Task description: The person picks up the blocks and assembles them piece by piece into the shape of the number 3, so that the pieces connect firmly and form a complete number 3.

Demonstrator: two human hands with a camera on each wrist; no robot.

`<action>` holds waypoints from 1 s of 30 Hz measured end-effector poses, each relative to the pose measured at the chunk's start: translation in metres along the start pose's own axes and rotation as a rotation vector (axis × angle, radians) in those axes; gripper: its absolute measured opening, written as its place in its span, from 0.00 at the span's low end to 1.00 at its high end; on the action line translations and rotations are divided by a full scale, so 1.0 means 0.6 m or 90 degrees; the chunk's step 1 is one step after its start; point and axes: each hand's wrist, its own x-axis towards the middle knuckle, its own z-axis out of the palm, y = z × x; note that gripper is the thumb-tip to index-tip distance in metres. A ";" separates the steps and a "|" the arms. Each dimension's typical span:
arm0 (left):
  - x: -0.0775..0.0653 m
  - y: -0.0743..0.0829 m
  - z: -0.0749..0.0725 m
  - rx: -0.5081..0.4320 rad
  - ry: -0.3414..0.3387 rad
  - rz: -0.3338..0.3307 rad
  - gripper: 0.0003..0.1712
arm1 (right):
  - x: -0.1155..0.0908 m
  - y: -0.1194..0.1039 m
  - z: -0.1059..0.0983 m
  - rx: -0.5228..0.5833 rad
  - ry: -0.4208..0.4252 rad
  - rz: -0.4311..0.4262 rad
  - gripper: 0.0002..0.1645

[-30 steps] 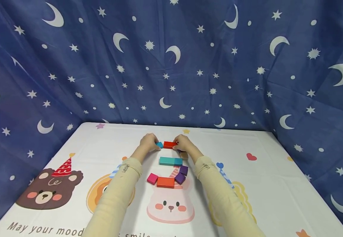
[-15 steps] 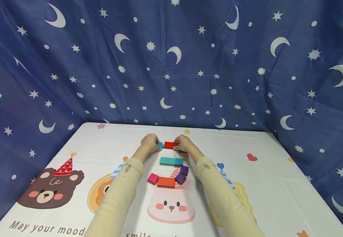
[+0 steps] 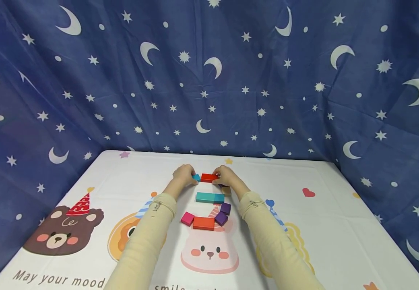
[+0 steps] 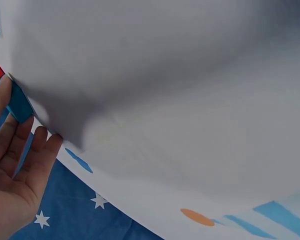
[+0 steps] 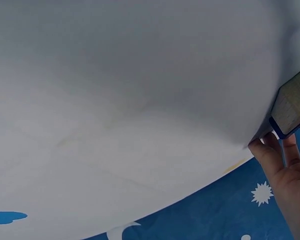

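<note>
At the far side of the table, my left hand [image 3: 184,175] pinches a small blue block [image 3: 196,177] between thumb and fingers. This blue block [image 4: 20,106] touches or nearly touches the end of a red block in the left wrist view. My right hand [image 3: 227,177] has thumb and forefinger at the right end of the long red block [image 3: 208,177], appearing to pinch it. Just under that hand lie a dark block [image 3: 221,185] and a plain wooden block [image 3: 226,191], partly hidden. In the right wrist view, my fingers touch or nearly touch a dark blue block edge [image 5: 281,131].
Nearer me lie a teal block [image 3: 205,197] with a blue-green block [image 3: 219,198] against it, two purple blocks [image 3: 225,208], an orange-red block [image 3: 203,223] and a pink block [image 3: 187,218]. A printed white cloth [image 3: 339,225] covers the table; a starry blue curtain [image 3: 180,108] hangs behind.
The head view has shifted very slightly. Both hands and all the blocks keep their places relative to each other.
</note>
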 end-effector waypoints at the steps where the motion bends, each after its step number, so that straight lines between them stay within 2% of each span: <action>1: 0.000 -0.001 0.001 0.000 -0.002 0.000 0.19 | 0.001 0.000 0.000 0.006 -0.003 0.004 0.20; 5: 0.000 -0.004 0.003 -0.003 -0.007 -0.001 0.19 | 0.015 0.010 0.005 0.015 -0.020 0.014 0.21; 7: 0.000 -0.005 0.003 -0.001 -0.006 0.000 0.20 | 0.034 0.030 0.016 0.013 -0.014 -0.014 0.22; 10: 0.000 -0.006 0.004 -0.001 -0.005 0.002 0.20 | 0.042 0.038 0.020 -0.005 -0.018 -0.021 0.25; 13: 0.000 -0.007 0.003 -0.003 -0.009 0.005 0.21 | 0.035 0.032 0.017 0.001 -0.019 -0.018 0.27; 14: -0.001 -0.008 0.003 -0.005 -0.012 0.006 0.22 | 0.021 0.017 0.008 0.002 -0.029 0.006 0.29; 21: -0.004 -0.015 -0.003 -0.054 -0.022 0.026 0.29 | -0.014 0.005 -0.007 -0.001 -0.005 -0.023 0.32; 26: -0.007 -0.025 -0.006 -0.113 -0.024 0.056 0.27 | -0.023 0.013 -0.013 0.026 0.032 -0.025 0.28; 30: -0.011 -0.033 -0.008 -0.130 -0.018 0.075 0.25 | -0.030 0.018 -0.017 0.034 0.052 -0.019 0.26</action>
